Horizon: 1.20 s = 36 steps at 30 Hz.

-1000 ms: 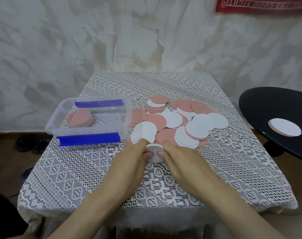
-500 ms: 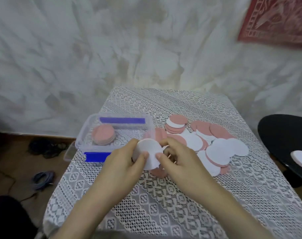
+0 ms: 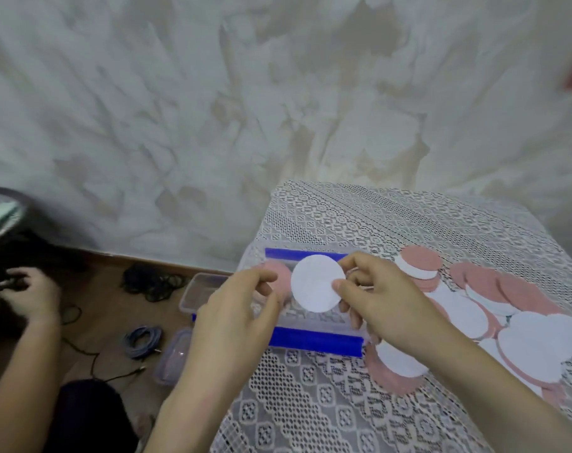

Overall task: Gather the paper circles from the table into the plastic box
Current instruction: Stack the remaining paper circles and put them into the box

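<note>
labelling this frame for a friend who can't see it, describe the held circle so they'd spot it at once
On the lace-covered table, find the clear plastic box with blue clips near the left edge. Just above it the right hand pinches a white paper circle. It alone is lifted, face to the camera; the other circles lie flat in a pile to the right.

L hand curled, R hand pinching w/ fingers.

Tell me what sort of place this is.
Probably a room in a home: a small table under a lace cloth, a stained wall, and cables loose on the floor.
</note>
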Available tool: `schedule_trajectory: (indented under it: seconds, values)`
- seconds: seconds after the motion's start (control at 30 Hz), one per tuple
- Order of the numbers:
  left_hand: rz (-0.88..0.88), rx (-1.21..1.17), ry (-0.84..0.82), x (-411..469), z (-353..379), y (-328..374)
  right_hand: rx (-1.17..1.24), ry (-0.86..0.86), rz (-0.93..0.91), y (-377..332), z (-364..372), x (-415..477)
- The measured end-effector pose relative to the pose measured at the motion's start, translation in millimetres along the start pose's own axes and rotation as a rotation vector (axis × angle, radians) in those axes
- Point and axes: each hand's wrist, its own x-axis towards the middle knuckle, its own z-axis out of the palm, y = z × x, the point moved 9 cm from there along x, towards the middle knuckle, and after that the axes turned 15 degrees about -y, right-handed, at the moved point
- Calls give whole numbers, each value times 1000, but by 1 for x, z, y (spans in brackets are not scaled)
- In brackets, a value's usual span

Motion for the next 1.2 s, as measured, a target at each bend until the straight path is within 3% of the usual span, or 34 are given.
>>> schedule_trajectory:
  seconds: [0.3, 0.63, 0.83, 1.2]
  values:
    - [-49, 59, -35, 19, -3, -43, -134, -132, 114, 12, 38, 74]
    - [-31, 23, -72, 24, 2, -46, -577, -200, 82, 0, 54, 80]
    - [-40, -8, -72, 24, 1, -46, -765, -263, 165, -8, 60, 81]
    - [2, -125, -84, 24, 6, -48, -832, -278, 150, -5, 63, 84]
